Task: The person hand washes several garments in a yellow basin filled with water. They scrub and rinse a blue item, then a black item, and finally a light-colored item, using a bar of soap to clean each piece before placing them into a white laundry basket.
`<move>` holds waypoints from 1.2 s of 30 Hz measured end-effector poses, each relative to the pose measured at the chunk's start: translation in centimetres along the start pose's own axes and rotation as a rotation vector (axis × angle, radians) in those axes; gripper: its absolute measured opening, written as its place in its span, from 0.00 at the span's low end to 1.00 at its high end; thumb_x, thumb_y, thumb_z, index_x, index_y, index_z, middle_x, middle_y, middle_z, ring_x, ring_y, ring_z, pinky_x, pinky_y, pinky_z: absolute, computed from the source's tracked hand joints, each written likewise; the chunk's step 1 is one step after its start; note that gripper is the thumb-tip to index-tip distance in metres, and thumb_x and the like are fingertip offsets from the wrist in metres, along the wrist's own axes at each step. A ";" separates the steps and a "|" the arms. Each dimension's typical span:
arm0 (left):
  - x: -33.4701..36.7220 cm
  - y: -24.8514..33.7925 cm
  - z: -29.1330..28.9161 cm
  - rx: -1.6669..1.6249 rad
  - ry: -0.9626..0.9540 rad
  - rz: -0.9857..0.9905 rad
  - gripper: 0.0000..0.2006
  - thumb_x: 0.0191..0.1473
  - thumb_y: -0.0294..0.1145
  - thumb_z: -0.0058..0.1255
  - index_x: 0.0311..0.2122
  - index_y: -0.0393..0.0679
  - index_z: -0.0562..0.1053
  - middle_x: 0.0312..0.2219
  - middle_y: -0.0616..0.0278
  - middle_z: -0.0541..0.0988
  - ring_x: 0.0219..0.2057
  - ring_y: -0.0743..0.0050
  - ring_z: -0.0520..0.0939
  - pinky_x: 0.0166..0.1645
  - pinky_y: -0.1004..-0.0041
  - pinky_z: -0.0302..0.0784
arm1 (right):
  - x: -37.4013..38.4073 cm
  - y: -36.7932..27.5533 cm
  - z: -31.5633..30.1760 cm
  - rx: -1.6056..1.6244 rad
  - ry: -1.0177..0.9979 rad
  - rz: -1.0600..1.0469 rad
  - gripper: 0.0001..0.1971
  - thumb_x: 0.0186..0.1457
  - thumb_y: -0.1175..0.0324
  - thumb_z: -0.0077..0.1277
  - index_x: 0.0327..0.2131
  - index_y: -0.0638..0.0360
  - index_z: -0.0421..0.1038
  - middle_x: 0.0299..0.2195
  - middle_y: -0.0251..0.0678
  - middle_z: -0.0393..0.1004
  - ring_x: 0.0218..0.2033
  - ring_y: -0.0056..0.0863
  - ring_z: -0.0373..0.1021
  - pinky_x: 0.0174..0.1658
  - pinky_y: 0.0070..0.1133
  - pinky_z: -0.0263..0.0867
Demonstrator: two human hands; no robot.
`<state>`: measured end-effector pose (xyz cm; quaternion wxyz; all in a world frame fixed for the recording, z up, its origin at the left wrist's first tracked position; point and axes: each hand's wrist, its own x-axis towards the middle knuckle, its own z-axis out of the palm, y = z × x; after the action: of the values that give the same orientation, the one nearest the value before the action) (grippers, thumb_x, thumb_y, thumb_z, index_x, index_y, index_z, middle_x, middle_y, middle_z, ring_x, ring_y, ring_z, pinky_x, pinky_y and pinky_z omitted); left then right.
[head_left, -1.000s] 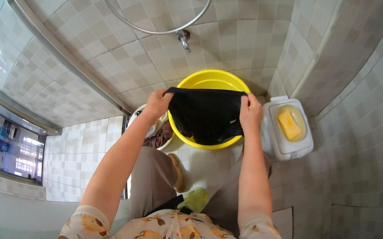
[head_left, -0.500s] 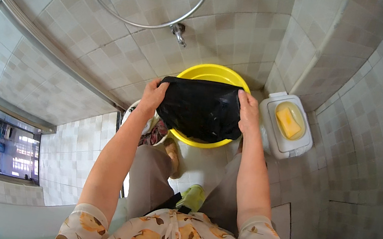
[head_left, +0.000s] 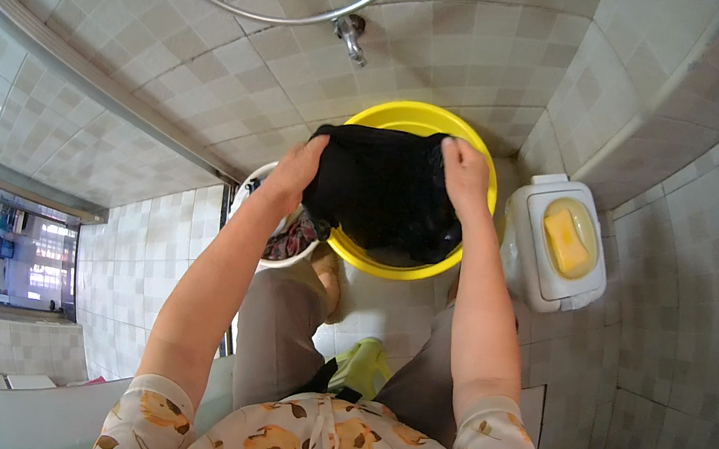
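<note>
A wet-looking black garment hangs spread between my hands over a round yellow basin. My left hand is closed on its upper left corner. At the upper right edge, my right hand grips the cloth. Its lower part droops into the basin, hiding most of the inside. What kind of garment it is, I cannot tell. Close by my left forearm stands a white bucket holding patterned clothes.
Right of the basin is a white lidded bin with a yellow bar of soap in a dish on top. A wall tap with a looped metal hose is beyond the basin. Green cloth lies between my knees.
The black garment has gone from stretched taut to slacker, with its top edge less straight. My right hand has shifted slightly inward and up. The whole view has tilted a little.
</note>
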<state>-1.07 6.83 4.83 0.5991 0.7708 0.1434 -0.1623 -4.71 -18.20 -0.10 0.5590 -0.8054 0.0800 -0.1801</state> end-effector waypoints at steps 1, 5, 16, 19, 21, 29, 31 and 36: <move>-0.9 1.3 0.7 -0.109 -0.024 -0.022 0.23 0.53 0.42 0.39 0.45 0.30 0.65 0.40 0.52 0.73 0.39 0.61 0.75 0.42 0.67 0.70 | -0.4 0.1 0.3 -0.209 -0.038 -0.080 0.15 0.53 0.62 0.44 0.36 0.65 0.70 0.29 0.47 0.73 0.33 0.42 0.69 0.40 0.30 0.63; -2.6 4.9 2.6 -0.396 -0.038 -0.067 0.16 0.54 0.36 0.41 0.41 0.33 0.67 0.34 0.55 0.75 0.35 0.65 0.76 0.40 0.70 0.73 | -1.6 -0.9 1.4 -0.464 -0.505 0.070 0.14 0.47 0.66 0.48 0.37 0.63 0.71 0.34 0.53 0.71 0.38 0.46 0.68 0.42 0.33 0.63; -2.1 7.4 3.0 -0.616 -0.019 -0.032 0.10 0.54 0.33 0.40 0.37 0.37 0.66 0.31 0.57 0.73 0.33 0.63 0.75 0.38 0.65 0.73 | -3.7 -2.5 3.6 -0.150 -0.604 -0.104 0.13 0.48 0.68 0.47 0.36 0.65 0.70 0.30 0.52 0.71 0.32 0.40 0.70 0.37 0.28 0.65; -1.8 7.7 2.1 -0.651 -0.108 0.029 0.09 0.53 0.30 0.41 0.36 0.36 0.64 0.30 0.56 0.72 0.33 0.62 0.75 0.38 0.64 0.73 | -2.9 -1.9 2.2 0.188 -0.461 -0.058 0.11 0.49 0.69 0.45 0.34 0.66 0.70 0.24 0.46 0.72 0.28 0.39 0.70 0.32 0.26 0.63; -1.3 6.8 1.4 -0.634 -0.199 0.003 0.08 0.52 0.27 0.41 0.36 0.35 0.63 0.30 0.56 0.71 0.33 0.60 0.74 0.38 0.64 0.73 | -2.9 -3.6 0.5 0.503 -0.402 0.077 0.10 0.51 0.70 0.45 0.33 0.66 0.71 0.22 0.32 0.71 0.24 0.22 0.67 0.29 0.21 0.62; -2.3 3.2 3.0 -0.466 -0.064 0.085 0.04 0.50 0.25 0.46 0.31 0.37 0.66 0.27 0.56 0.71 0.25 0.64 0.75 0.30 0.69 0.75 | -2.8 -2.7 -1.6 0.665 -0.104 0.048 0.11 0.51 0.71 0.46 0.37 0.67 0.69 0.28 0.26 0.69 0.29 0.14 0.62 0.34 0.14 0.59; -2.8 3.6 3.0 -0.334 -0.026 0.072 0.10 0.51 0.31 0.48 0.36 0.37 0.65 0.28 0.59 0.72 0.22 0.69 0.74 0.29 0.72 0.74 | -2.4 -2.3 -1.7 0.606 -0.054 0.029 0.11 0.51 0.71 0.46 0.37 0.67 0.69 0.28 0.26 0.69 0.29 0.14 0.62 0.35 0.14 0.59; -2.3 3.6 2.2 -0.154 -0.086 0.144 0.09 0.48 0.36 0.54 0.29 0.43 0.70 0.24 0.65 0.73 0.24 0.77 0.73 0.29 0.78 0.71 | -1.8 -2.3 -1.8 0.666 -0.035 0.136 0.12 0.53 0.66 0.45 0.39 0.62 0.69 0.27 0.28 0.69 0.24 0.15 0.65 0.25 0.14 0.62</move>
<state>-1.77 3.81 8.47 0.6724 0.7230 0.0739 -0.1404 -7.18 -18.35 2.23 0.8034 -0.5744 0.0605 -0.1447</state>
